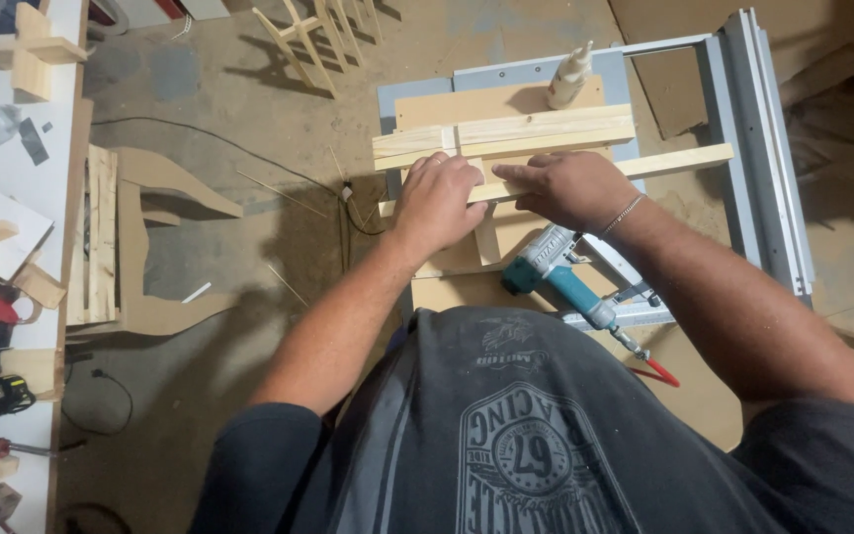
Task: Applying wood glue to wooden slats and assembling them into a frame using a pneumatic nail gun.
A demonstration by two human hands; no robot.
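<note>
Under both hands point(437, 203), pale wood slat point(684, 160) — flat

Pale wood slats point(506, 133), teal-and-silver nail gun point(555, 272) with red hose point(656, 373) (short visible bit), white glue bottle point(569, 77), grey metal frame point(758, 148), dark grey shirt point(506, 435) with lighter grey print.

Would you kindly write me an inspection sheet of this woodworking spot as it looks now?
Surface: small work stand, board on top.
Job's things: wooden strip under both hands; stacked strips behind.
Clutter: glue bottle; teal nail gun near the body.
Grippers: left hand and right hand press flat, palms down.
Cables: black cable across the floor.
Surroundings: side bench with tape measure; wooden frames standing.
</note>
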